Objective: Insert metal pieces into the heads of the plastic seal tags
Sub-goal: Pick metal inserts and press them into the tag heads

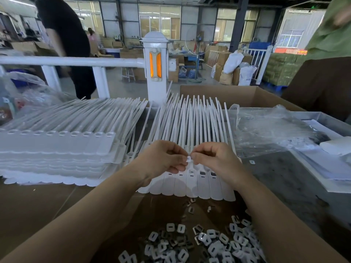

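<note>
A joined strip of white plastic seal tags (201,185) lies in front of me, its heads toward me and its long tails fanning away. My left hand (163,158) and my right hand (212,158) meet just above the tag heads. Both pinch one small white insert piece (189,159) between their fingertips. A heap of small metal and white square pieces (207,242) lies on the cardboard close to me.
A tall stack of tag strips (57,152) fills the left. Crumpled clear plastic (269,128) and an open cardboard box (247,95) lie right and behind. A white railing post (154,69) stands beyond. A person in black stands far left; another sleeve shows top right.
</note>
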